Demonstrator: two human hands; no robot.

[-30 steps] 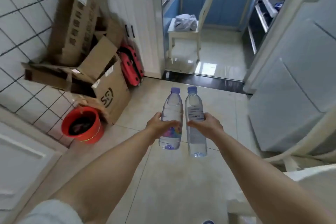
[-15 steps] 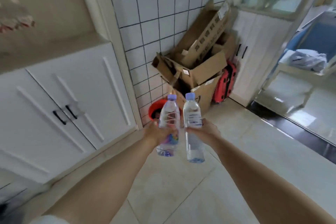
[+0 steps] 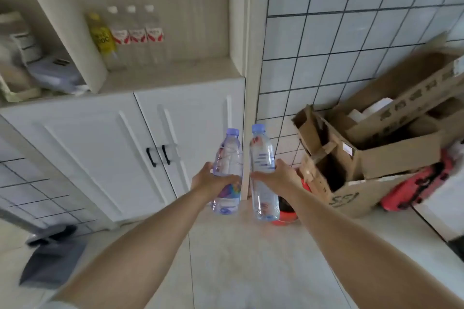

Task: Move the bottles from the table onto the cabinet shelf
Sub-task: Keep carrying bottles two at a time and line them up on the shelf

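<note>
From the head camera, the left hand is wrapped round the middle of a clear bottle with a colourful label, and the right hand is clamped the same way on a second clear bottle with a pale label; both bottles stand upright, side by side and very close together, at the centre of the frame, held out in front of the body above the tiled floor. What has changed is the backdrop: a second ago the view showed an open doorway and floor, half a second ago white cabinet doors and tiled wall, and now the cabinet shelf fills the upper left of the frame, so the person has turned to face the goal while the grips and the bottles' pairing stay as they were. On that shelf, towards the back, a yellow-labelled bottle and three red-labelled bottles already stand in a row, with bare shelf board to their right and in front. Below are white cabinet doors with dark handles. At the right of the frame lie cardboard boxes, with part of a red bucket showing behind the right-hand bottle. The worktop the bottles came from is out of view. By my judgement the carry is nearly over; what remains is lifting both bottles and setting them on the free board.
</note>
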